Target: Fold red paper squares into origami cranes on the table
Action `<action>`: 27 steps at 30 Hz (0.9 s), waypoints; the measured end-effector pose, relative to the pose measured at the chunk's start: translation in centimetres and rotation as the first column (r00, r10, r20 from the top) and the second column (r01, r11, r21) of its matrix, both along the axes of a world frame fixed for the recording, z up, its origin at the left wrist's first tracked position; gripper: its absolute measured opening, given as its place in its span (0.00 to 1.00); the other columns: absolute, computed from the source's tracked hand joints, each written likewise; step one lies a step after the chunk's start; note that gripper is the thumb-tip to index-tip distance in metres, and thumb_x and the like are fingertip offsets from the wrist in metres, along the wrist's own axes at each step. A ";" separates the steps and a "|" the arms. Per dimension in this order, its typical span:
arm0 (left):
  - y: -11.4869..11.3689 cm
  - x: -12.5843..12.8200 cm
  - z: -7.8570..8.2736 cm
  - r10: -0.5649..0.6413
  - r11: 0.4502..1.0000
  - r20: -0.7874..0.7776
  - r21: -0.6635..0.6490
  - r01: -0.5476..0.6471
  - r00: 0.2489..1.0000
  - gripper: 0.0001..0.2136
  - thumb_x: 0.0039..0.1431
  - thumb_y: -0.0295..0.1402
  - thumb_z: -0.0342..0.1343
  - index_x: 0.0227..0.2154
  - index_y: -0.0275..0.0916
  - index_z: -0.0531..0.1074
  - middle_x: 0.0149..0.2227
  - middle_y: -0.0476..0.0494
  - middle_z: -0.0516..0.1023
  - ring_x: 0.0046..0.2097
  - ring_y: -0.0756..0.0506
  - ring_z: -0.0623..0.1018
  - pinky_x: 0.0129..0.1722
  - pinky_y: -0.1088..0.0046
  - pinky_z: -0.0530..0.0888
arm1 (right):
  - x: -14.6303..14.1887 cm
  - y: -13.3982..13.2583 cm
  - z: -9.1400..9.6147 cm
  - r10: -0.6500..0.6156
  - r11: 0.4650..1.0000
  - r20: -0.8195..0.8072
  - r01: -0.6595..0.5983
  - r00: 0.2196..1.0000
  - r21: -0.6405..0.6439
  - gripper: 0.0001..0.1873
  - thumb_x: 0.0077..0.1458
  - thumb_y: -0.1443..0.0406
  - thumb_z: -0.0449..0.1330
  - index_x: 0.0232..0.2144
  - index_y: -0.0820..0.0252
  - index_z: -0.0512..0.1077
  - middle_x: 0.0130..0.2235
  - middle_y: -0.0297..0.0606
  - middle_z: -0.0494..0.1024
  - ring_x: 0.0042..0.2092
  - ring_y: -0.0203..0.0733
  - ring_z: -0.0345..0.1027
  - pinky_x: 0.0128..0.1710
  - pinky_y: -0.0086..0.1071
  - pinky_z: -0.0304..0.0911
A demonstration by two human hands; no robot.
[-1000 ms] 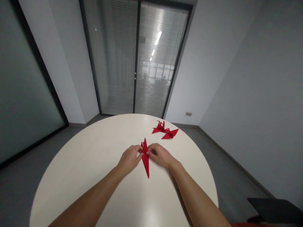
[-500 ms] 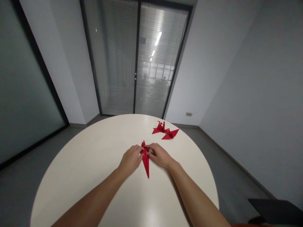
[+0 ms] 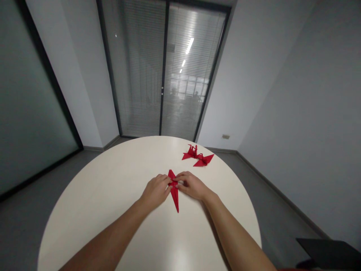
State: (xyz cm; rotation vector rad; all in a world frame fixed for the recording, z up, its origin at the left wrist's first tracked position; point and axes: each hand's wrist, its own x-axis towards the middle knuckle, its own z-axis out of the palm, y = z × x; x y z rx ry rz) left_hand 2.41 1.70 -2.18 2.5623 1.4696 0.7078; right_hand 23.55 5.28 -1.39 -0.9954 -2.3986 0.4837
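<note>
A red folded paper piece, long and pointed, lies on the white table in front of me. Its narrow tip points toward me and its shorter end points away. My left hand grips its left edge, fingers bent over the paper. From the right, my right hand pinches the middle of the same piece between thumb and fingers. The fingertips of both hands nearly meet and cover part of the folds. Farther back on the right rest two finished-looking red origami cranes, close together.
The round white table spans the lower view, its far edge curving before a glass door with blinds. A dark chair part shows at the lower right. Grey floor surrounds the table.
The far end of the folded paper has closed up slightly, its points now nearer together. Both hands stay on the paper with small finger shifts.
</note>
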 end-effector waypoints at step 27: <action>0.7 -0.9 -0.3 0.024 0.999 0.058 0.033 -0.026 0.998 0.09 0.67 0.32 0.50 0.44 0.42 0.75 0.46 0.45 0.81 0.48 0.42 0.78 0.48 0.67 0.73 | -1.0 0.6 -0.9 -0.144 0.946 -0.375 0.017 0.916 -0.322 0.15 0.60 0.59 0.60 0.45 0.59 0.79 0.43 0.42 0.83 0.44 0.47 0.76 0.46 0.39 0.68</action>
